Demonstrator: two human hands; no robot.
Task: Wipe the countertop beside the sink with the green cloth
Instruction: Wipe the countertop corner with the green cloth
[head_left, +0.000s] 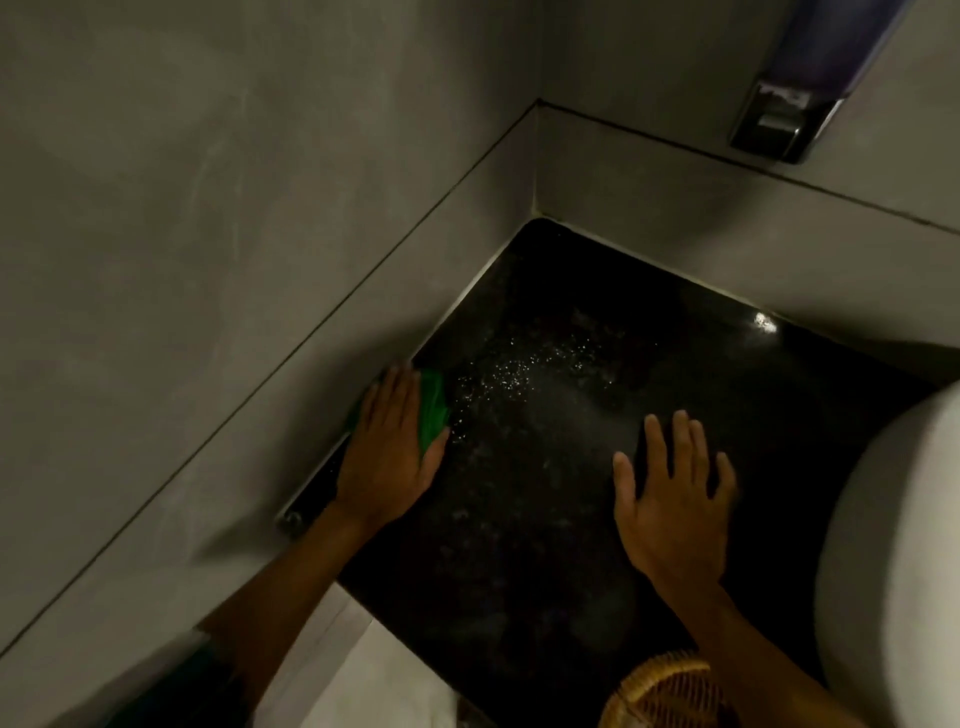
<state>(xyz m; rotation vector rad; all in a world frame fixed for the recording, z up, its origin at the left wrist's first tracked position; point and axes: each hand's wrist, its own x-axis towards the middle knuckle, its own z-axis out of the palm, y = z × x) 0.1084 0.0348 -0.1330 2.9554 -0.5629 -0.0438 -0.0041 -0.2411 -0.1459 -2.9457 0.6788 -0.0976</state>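
Cloth (434, 410) under flat left hand (387, 452)

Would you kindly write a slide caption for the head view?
Left hand presses the green cloth on the dark countertop; right hand spread open near the sink.

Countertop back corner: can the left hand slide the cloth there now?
Probably yes: the left hand presses the green cloth by the left wall, and nothing visible stands on the countertop between it and the back corner.

Cloth (434, 410) under left hand (387, 457) by wall (208, 260) — sink (893, 545) right of countertop (519, 519)
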